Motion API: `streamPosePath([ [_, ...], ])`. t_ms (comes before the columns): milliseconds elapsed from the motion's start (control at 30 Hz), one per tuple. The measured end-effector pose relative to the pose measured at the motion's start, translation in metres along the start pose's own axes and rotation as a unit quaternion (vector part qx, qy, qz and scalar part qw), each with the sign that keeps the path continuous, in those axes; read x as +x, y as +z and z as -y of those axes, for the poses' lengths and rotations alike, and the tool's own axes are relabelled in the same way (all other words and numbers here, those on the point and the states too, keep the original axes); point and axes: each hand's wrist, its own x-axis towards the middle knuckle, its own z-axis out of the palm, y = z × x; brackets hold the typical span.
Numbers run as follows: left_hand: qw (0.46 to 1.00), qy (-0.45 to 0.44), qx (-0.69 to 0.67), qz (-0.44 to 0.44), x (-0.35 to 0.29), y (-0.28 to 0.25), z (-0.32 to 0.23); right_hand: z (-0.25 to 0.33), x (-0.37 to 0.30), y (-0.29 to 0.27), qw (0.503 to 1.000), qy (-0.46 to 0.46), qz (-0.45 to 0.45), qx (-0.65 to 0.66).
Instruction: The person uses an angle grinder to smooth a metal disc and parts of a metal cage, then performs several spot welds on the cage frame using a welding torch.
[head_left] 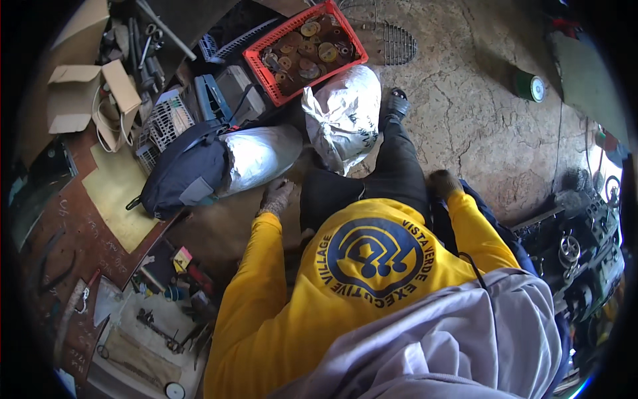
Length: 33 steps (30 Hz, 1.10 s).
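My left hand (276, 197), at the end of a yellow sleeve, hangs beside my dark trouser leg. It is close to a white sack (259, 156) lying on its side against a dark blue backpack (186, 169); whether it touches the sack cannot be told. My right hand (446, 183) is by my other thigh, next to dark cloth, in shadow. The fingers of both hands are mostly hidden, and nothing shows in either. Between my knees and a red basket stands a second white sack (344, 120), knotted on one side.
The red plastic basket (266, 78) holds many rusty round metal parts. To the left are a brown table (83, 176), an open cardboard box (72, 100) and a cluttered tray (116, 362). A green can (530, 86) is on the cracked floor. Dark machinery (571, 246) lines the right.
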Motion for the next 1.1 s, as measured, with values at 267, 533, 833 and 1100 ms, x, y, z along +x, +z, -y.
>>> streamPosePath([
  [267,0.913,0.336,0.154,-0.175,0.111,0.046,-0.228,0.072,0.07,-0.138,0.933,0.227,-0.044,0.276],
  [533,0.876,0.268,0.401,0.01,0.396,0.114,-0.349,0.051,0.09,-0.093,0.93,0.219,-0.193,0.224],
  [833,0.848,0.246,0.444,-0.154,0.462,0.188,-0.353,0.048,0.09,-0.084,0.916,0.268,-0.172,0.245],
  [1100,0.957,0.26,-0.126,-0.016,0.373,0.095,-0.375,0.041,0.088,-0.097,0.91,0.246,-0.191,0.273],
])
